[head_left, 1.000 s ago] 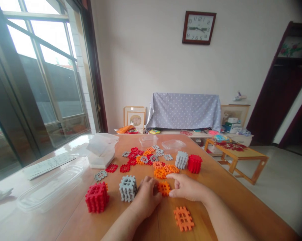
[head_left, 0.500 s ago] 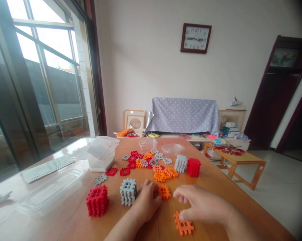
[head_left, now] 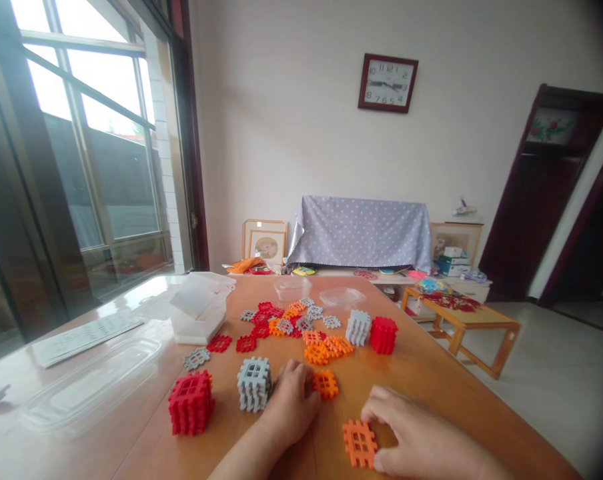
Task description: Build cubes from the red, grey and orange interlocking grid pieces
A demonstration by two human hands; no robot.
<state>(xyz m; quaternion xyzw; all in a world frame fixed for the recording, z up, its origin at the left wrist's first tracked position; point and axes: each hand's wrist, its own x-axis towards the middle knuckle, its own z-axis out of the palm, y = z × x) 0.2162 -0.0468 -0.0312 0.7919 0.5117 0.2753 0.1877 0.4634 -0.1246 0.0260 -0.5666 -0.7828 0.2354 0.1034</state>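
My left hand (head_left: 292,401) rests on the table with curled fingers, its thumb and fingers around the left side of an orange waffle block (head_left: 325,385); part of that block is hidden. My right hand (head_left: 406,433) pinches the right edge of another orange waffle block (head_left: 360,443), thumb at the lower corner and a finger at the upper one. This block lies on the table and has a window-like grid in its middle. Just left of my left hand stands a stack of grey waffle blocks (head_left: 254,385). Farther left is a red stack (head_left: 191,403).
Loose red, grey and orange blocks (head_left: 286,323) are scattered mid-table. Behind them stand a grey stack (head_left: 358,327) and a red stack (head_left: 383,335). On the left lie a clear plastic lid (head_left: 94,381), a white container (head_left: 201,323) and a printed sheet (head_left: 89,338).
My right hand has come down and closed on the near orange block, which has turned slightly and shifted left. My left hand stays by its orange block. The view has moved a little.
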